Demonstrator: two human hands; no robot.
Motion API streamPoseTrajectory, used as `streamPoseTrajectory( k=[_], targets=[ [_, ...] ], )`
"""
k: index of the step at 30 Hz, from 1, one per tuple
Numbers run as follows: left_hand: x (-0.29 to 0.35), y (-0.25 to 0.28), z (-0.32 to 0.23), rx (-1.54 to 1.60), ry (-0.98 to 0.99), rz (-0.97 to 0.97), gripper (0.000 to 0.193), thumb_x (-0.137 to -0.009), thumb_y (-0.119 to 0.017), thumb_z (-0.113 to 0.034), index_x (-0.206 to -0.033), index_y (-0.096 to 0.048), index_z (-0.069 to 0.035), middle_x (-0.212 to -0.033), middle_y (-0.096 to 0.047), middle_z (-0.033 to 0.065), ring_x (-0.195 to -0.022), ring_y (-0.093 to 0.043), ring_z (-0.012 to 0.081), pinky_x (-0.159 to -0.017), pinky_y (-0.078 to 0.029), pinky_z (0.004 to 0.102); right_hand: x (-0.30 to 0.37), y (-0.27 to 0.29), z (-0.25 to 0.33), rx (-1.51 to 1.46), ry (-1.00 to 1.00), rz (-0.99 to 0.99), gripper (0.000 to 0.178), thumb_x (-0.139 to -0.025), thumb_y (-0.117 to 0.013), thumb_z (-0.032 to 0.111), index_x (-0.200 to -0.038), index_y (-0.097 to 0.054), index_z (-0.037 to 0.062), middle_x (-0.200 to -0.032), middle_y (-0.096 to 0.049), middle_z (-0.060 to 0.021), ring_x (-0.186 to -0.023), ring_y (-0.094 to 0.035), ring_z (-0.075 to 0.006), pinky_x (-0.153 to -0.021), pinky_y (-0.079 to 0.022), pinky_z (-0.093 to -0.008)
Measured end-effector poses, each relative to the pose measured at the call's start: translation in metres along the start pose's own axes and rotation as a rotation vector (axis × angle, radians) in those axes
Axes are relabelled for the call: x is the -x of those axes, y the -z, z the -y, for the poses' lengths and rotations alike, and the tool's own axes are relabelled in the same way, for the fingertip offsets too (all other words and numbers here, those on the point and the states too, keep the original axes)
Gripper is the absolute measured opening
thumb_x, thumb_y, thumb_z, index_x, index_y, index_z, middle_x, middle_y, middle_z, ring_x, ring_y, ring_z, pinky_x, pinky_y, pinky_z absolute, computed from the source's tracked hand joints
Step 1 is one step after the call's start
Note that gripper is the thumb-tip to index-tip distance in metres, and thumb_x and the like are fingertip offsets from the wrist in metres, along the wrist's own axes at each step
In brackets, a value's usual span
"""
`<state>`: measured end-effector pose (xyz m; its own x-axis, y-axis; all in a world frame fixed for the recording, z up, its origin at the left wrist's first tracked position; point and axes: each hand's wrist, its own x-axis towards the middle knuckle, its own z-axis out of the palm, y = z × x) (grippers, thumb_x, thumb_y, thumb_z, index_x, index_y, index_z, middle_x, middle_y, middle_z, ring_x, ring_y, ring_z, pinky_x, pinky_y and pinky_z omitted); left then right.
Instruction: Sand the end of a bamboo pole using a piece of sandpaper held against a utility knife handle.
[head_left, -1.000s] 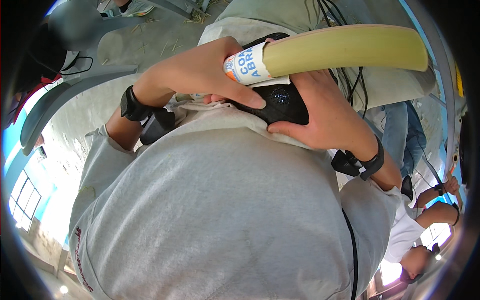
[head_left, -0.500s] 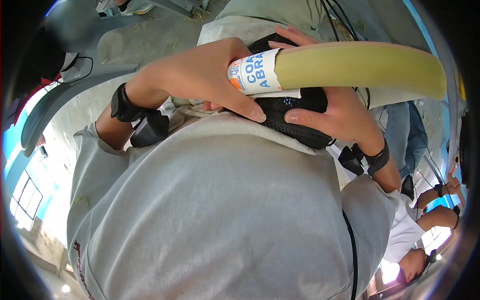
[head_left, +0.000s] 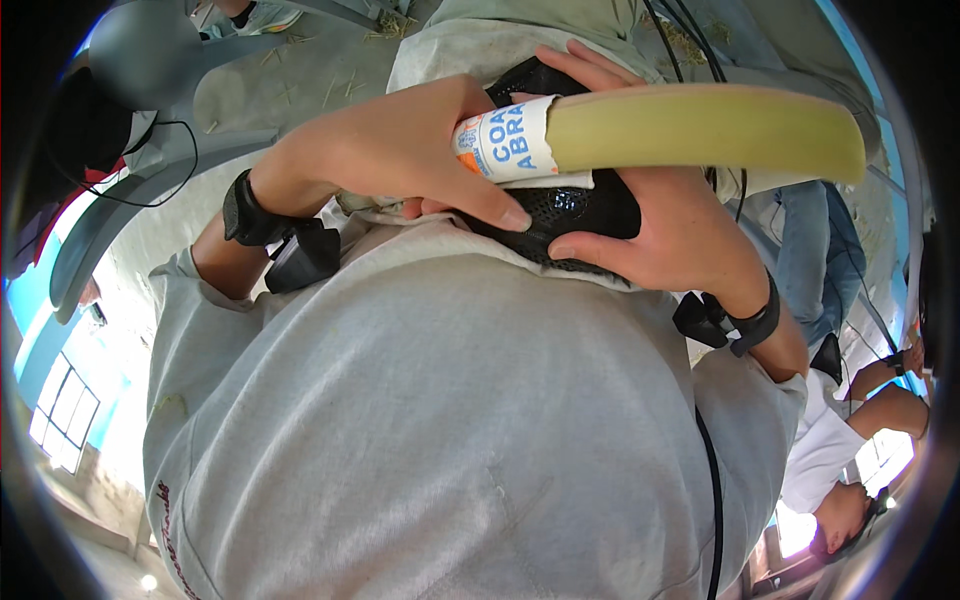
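Note:
A smooth, pale yellow-green curved bar [head_left: 710, 130] reaches rightward across my lap. White printed sandpaper [head_left: 515, 140] wraps its left end. My left hand [head_left: 410, 145] is closed over that wrapped end, thumb stretched along the near side; its other fingers are mostly hidden. Under the bar lies a black mesh piece [head_left: 590, 212] with a shiny patch, whose kind I cannot make out. My right hand [head_left: 685, 225] grips this piece below the bar: thumb on the near side, fingertips showing beyond the bar. The bar hides the middle of this hand.
Black cables [head_left: 690, 45] run down at the upper right, and another crosses my shirt. A curved grey frame [head_left: 180, 175] stands at the left. Another person [head_left: 840, 455] is at the lower right. Bits of straw lie on the floor [head_left: 300, 85].
My right hand has shifted slightly left together with the black mesh piece. The bar's free end has also moved a little left. My left hand has hardly moved.

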<state>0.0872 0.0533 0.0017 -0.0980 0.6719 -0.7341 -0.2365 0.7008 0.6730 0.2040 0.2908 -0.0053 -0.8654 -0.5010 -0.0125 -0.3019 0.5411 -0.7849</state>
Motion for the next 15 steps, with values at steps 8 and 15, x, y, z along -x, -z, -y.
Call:
streamPoseTrajectory(
  k=[8, 15],
  targets=[
    [-0.001, 0.002, 0.010, 0.008, -0.005, -0.136, 0.053, -0.075, -0.094, -0.031, -0.100, -0.065, 0.005, -0.058, -0.060, 0.0029, -0.046, -0.058, 0.0098, -0.044, -0.044, 0.0249, -0.003, -0.008, 0.004, 0.057, -0.079, 0.020, 0.094, -0.074, -0.088, 0.035, -0.150, -0.047, -0.0015, -0.168, -0.034, -0.0177, -0.155, -0.029, -0.0424, -0.125, -0.023, -0.0540],
    [-0.006, 0.002, 0.016, 0.013, -0.013, -0.176, 0.048, -0.076, -0.093, -0.030, -0.098, -0.067, 0.004, -0.061, -0.061, 0.0021, -0.048, -0.058, 0.0096, -0.045, -0.045, 0.0245, -0.003, -0.006, -0.002, 0.064, -0.086, 0.046, 0.095, -0.076, -0.086, 0.035, -0.153, -0.045, -0.0027, -0.166, -0.036, -0.0187, -0.152, -0.032, -0.0424, -0.125, -0.025, -0.0514]
  ],
)
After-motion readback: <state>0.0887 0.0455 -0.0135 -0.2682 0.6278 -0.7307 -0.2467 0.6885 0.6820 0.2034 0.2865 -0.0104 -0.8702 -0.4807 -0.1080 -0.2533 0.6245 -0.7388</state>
